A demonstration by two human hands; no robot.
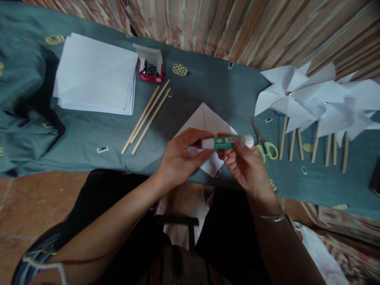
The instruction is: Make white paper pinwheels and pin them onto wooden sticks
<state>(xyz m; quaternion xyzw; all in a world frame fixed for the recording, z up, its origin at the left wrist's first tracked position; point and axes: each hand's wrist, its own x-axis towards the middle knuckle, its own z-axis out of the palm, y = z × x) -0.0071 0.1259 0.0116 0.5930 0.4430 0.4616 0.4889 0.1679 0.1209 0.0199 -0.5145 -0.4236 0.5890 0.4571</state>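
A green and white glue stick lies sideways between my two hands. Its right part is gripped in my right hand, the thumb pressed on the barrel near the white end. My left hand has thumb and fingertips around the white cap at the other end. Beneath both hands a white paper square rests on the cloth with one corner pointing away from me; a line runs down from that corner. My hands cover much of the sheet. Scissors with light green handles lie just right of my right hand.
On the left is a stack of white paper. Beside it stands an open red box of small metal pieces. Three wooden sticks lie nearer me. Several white paper pinwheels on sticks lie at right. A pleated curtain borders the table.
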